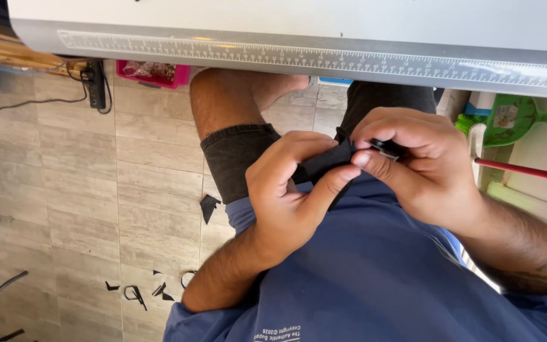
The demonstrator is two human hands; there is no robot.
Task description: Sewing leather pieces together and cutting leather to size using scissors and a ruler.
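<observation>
Both my hands meet over my lap, just below the edge of a grey table. My left hand [292,187] pinches a short black strap [324,163] between thumb and fingers. My right hand [416,161] grips the strap's other end, where a small black and silver buckle-like piece [387,147] shows between my fingers. Most of that piece is hidden by my fingers. I wear a blue shirt and dark shorts.
The grey table edge [286,57] carries a printed ruler scale along the top. Black fabric scraps [209,206] lie on the tiled floor at left. A pink bin [153,73] and a power strip [96,82] sit under the table. A green dustpan [514,117] and red rod [527,171] are at right.
</observation>
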